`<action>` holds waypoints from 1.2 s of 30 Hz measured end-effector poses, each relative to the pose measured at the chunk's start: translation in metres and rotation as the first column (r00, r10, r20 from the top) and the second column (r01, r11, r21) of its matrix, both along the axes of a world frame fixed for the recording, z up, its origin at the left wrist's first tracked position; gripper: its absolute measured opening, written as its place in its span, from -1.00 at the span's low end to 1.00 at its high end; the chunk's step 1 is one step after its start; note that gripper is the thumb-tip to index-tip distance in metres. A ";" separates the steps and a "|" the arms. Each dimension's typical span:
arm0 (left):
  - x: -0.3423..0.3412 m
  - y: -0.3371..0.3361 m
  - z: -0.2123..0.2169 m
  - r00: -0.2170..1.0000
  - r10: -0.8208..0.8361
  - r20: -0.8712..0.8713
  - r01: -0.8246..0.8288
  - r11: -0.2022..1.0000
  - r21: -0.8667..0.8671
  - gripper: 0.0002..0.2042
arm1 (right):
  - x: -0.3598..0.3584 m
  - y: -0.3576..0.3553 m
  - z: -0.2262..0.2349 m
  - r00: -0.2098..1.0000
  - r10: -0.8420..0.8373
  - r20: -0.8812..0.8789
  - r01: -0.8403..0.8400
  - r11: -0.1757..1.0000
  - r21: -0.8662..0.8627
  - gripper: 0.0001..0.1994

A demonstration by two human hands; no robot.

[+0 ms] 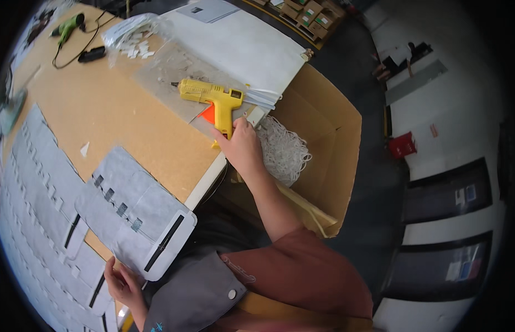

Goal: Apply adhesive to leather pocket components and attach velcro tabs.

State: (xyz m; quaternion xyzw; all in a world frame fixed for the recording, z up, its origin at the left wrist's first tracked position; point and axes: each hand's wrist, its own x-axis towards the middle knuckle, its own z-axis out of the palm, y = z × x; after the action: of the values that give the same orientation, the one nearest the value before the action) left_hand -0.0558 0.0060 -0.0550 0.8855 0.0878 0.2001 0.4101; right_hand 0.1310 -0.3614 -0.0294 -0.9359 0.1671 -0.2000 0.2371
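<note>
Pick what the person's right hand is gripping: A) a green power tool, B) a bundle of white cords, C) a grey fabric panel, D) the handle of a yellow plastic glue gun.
D: the right hand closes around the handle of the yellow plastic glue gun lying on the brown worktable.

The right hand [242, 145] reaches forward on an outstretched arm, fingers curled closed, while the left hand [122, 283] lies low, palm up, fingers loosely bent.

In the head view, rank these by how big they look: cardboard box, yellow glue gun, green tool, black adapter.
1. Cardboard box
2. Yellow glue gun, right hand at its handle
3. Green tool and black adapter: both look small and lie far off, so their order is unsure.
</note>
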 end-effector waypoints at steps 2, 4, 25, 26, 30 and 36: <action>0.005 -0.004 -0.008 0.998 0.018 0.059 -0.020 0.999 0.039 -0.87 | 0.004 -0.011 0.005 0.979 -0.080 -0.188 0.078 0.997 -0.022 -0.42; 0.003 0.000 -0.012 0.998 -0.035 0.053 0.033 0.999 0.034 -0.88 | 0.009 -0.011 0.019 0.962 -0.087 -0.257 0.094 0.995 0.015 -0.41; -0.005 -0.003 0.013 0.995 -0.059 0.086 0.048 0.992 0.116 -0.93 | 0.006 -0.067 -0.010 0.948 0.203 0.244 -0.300 0.328 0.896 -0.65; -0.005 -0.004 0.013 0.995 -0.057 0.086 0.047 0.993 0.109 -0.93 | 0.001 -0.063 -0.011 0.941 0.233 0.245 -0.311 0.318 0.896 -0.65; -0.005 -0.008 0.014 0.991 -0.047 0.127 0.027 0.988 0.154 -0.94 | -0.018 -0.046 -0.007 0.856 0.078 0.511 -0.510 0.292 0.809 -0.55; 0.003 -0.002 0.015 0.978 -0.108 0.181 0.058 0.963 0.261 -0.93 | -0.048 -0.036 0.017 0.755 0.344 0.558 -0.458 -0.332 0.825 -0.33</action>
State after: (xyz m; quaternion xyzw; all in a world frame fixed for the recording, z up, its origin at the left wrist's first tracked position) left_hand -0.0531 0.0040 -0.0400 0.9100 -0.0161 0.2774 0.3076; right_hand 0.0831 -0.3972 -0.0124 -0.4151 -0.0903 0.0543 0.9037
